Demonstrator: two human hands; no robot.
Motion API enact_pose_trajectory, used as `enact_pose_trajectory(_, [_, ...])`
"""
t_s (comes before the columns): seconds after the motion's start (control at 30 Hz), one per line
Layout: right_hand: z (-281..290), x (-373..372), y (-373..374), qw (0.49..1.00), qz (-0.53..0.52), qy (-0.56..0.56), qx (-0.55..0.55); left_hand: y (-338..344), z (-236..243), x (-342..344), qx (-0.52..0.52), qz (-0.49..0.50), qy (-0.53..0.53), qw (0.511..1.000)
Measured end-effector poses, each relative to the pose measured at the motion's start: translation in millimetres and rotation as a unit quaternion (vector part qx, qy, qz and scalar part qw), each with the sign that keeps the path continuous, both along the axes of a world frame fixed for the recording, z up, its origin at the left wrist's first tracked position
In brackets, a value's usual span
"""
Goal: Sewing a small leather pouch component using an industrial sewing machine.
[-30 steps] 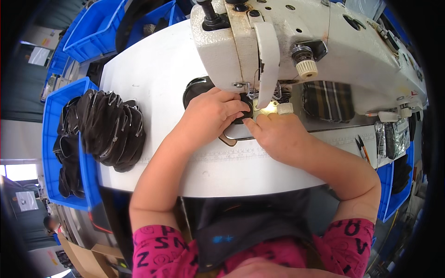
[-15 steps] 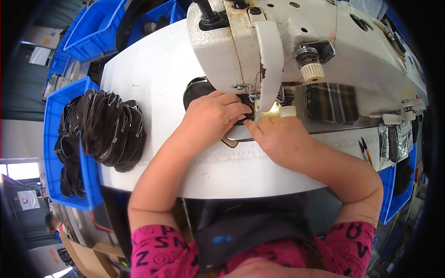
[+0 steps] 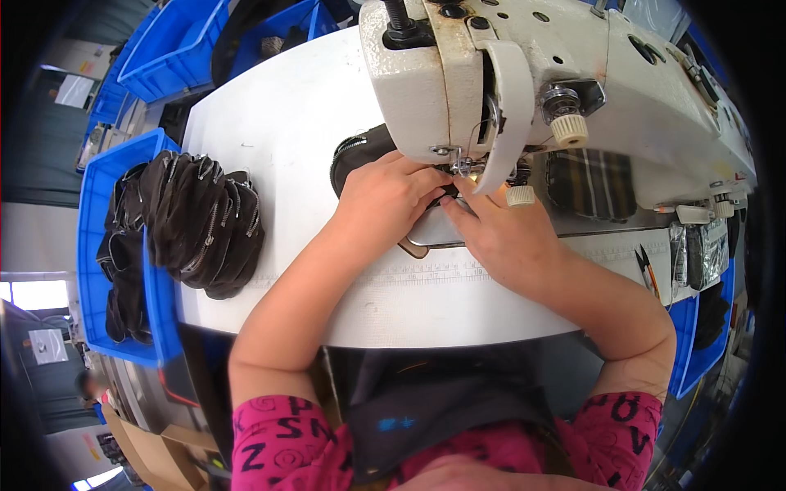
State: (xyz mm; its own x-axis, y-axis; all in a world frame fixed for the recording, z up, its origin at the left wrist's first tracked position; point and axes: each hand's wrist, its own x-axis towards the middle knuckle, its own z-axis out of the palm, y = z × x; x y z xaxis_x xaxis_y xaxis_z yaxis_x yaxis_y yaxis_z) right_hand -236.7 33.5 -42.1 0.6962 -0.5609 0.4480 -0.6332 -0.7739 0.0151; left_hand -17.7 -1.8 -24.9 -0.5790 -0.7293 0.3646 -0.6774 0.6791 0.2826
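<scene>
Black zippered piece: located near the centre of the frame, partly beneath the head of the white sewing machine, remainder hidden under the fingers. Left hand: laid over the near part of the piece, fingers close together; apparently bearing down, grip beneath hidden. Right hand: just beside the presser foot, fingertips near those of the left; pinched or merely pressing, cannot tell from this view.

Handling, as judged: light, soft and pliable in the fabric; stiffer along the silver zipper at the left rim; not fragile, but apt to pucker or slide on the smooth white table. Take hold by the flat fabric, clear of zipper teeth and presser foot.

Clearances: open table surface at upper left of the frame, between the piece and the pile of black zippered pieces. Below centre, a narrower strip with a ruler scale, down to the curved front edge. Tighter at right: sewing machine overhead, plaid piece beyond the right hand, orange-and-black pointed tool farther right.
</scene>
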Motion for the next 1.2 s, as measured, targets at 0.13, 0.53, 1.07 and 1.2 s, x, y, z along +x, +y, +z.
enact_pose_trajectory(0.13, [-1, 1, 11, 0.997, -0.038, 0.066, -0.016, -1, -3, 1, 0.004, 0.003, 0.010, 1.000])
enact_pose_trajectory(0.53, [11, -7, 1, 0.993, -0.067, 0.085, 0.046, -3, -2, 2, 0.020, 0.010, 0.018, 1.000])
enact_pose_trajectory(1.07, [4, -5, 2, 0.996, -0.052, 0.036, 0.065, -12, -9, 10, 0.122, 0.001, 0.065, 0.990])
enact_pose_trajectory(1.2, [-1, -6, 1, 0.999, -0.022, 0.025, 0.038, -17, -15, 13, 0.166, -0.001, 0.099, 0.981])
